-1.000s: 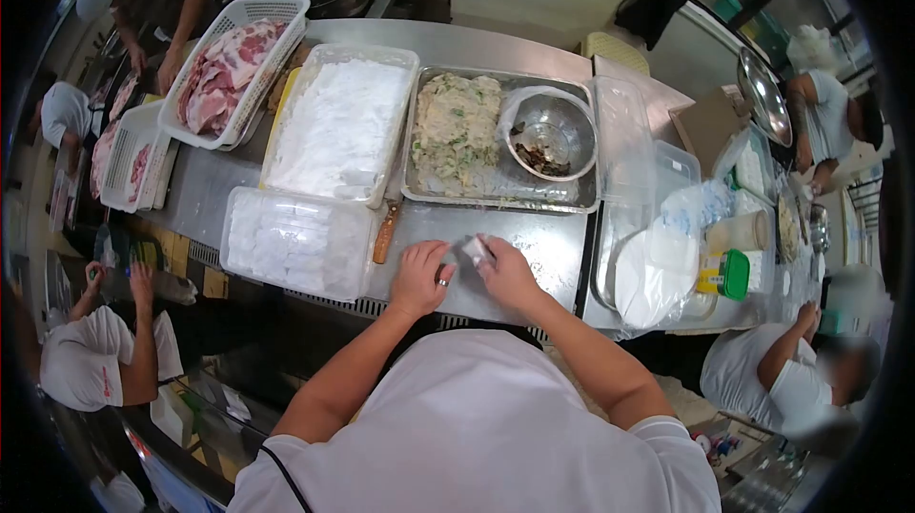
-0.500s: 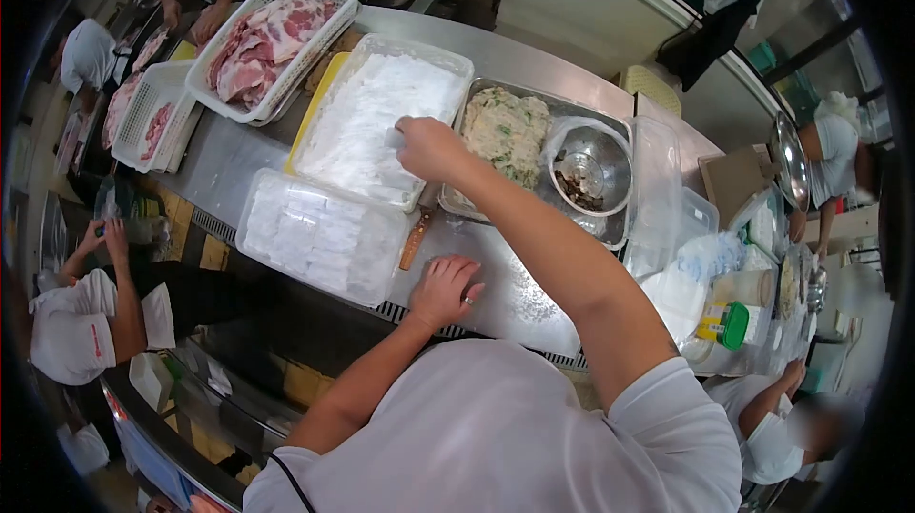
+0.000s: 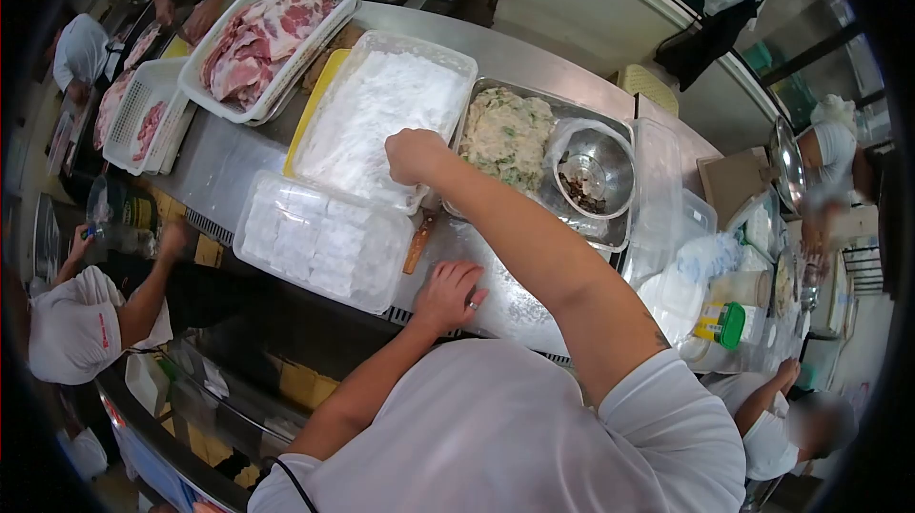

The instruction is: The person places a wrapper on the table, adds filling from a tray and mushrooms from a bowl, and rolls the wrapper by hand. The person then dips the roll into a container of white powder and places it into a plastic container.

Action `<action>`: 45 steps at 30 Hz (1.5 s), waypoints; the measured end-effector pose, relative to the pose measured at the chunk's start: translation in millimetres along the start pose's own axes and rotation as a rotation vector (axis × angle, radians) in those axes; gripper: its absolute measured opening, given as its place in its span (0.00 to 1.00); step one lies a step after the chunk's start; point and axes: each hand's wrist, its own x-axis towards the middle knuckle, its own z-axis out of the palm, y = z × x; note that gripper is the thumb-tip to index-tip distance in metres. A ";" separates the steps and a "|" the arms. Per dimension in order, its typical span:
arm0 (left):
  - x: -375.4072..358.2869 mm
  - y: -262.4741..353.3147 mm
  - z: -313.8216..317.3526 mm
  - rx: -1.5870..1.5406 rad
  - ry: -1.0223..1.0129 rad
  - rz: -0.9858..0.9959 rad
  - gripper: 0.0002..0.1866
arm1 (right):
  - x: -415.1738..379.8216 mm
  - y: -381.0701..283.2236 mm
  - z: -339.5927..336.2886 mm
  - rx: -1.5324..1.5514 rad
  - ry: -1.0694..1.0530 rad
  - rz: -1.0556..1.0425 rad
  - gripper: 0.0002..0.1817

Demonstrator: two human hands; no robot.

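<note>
My right hand (image 3: 416,157) is closed over the near right part of a plastic tray (image 3: 461,60) filled with white powder (image 3: 372,103). Its fingers curl under, hiding whatever they may hold. My left hand (image 3: 449,296) lies on the steel table with its fingers stretched out and nothing in it. Beside it is a brown-handled tool (image 3: 417,244), its far end hidden. Left of that, a clear container (image 3: 315,239) holds white pieces in rows. A metal tray (image 3: 620,235) carries a pale, green-flecked mixture (image 3: 505,132) and a steel bowl (image 3: 596,170) with dark bits.
White baskets (image 3: 272,46) of raw meat stand at the far left. Clear plastic containers and a green-lidded tub (image 3: 730,324) crowd the right end. A co-worker (image 3: 81,322) with a large bottle (image 3: 124,218) is at left; other people work on both sides.
My right hand has moved slightly toward me over the powder, and the whitish bit at its fingertips is out of sight. My left hand stays put. The left co-worker's hands have moved apart.
</note>
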 end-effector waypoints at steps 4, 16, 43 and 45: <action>0.9 2.5 -2.4 -0.019 -0.022 -0.020 0.22 | -10.7 -0.5 3.5 0.019 0.049 -0.004 0.16; 5.6 2.9 -3.0 0.065 -0.269 0.164 0.21 | -220.9 40.6 149.0 0.467 0.644 0.258 0.13; 23.0 33.9 23.1 -0.026 -0.289 0.410 0.25 | -488.0 148.0 238.3 0.803 1.101 1.429 0.19; 22.5 34.2 24.7 0.001 -0.282 0.413 0.25 | -482.9 146.8 257.6 0.435 0.976 1.211 0.21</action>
